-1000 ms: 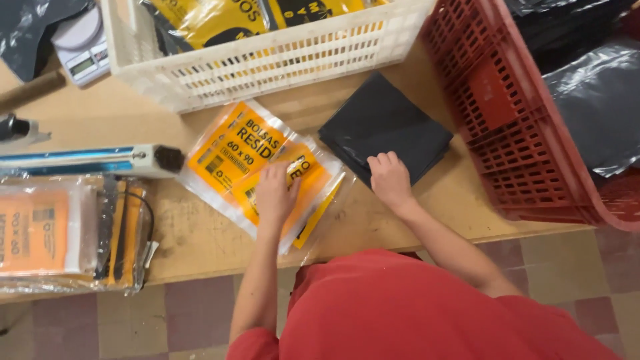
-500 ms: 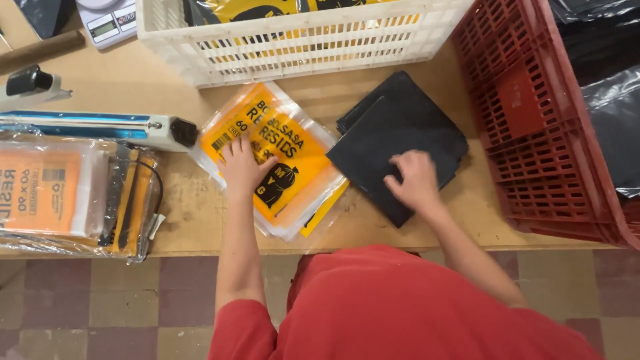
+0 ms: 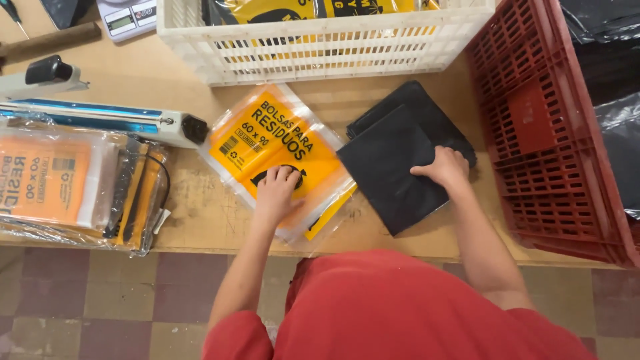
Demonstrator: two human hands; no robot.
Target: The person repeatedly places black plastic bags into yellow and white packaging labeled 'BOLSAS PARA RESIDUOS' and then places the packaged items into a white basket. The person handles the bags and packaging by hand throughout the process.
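A clear plastic pouch with an orange printed label (image 3: 280, 150) lies flat on the wooden table (image 3: 200, 213). My left hand (image 3: 277, 190) rests palm down on its near end, fingers spread. To the right lies a folded stack of black plastic bags (image 3: 400, 153). My right hand (image 3: 443, 170) presses on the stack's right part, fingers curled over the top fold.
A white slatted crate (image 3: 320, 40) with orange packets stands at the back. A red crate (image 3: 553, 133) holds black bags at the right. A heat sealer bar (image 3: 100, 120), a stack of orange pouches (image 3: 60, 180) and a small scale (image 3: 127, 17) sit at the left.
My right hand has moved from the table edge onto the black stack. My left hand has slid along the orange pouch. The view has shifted.
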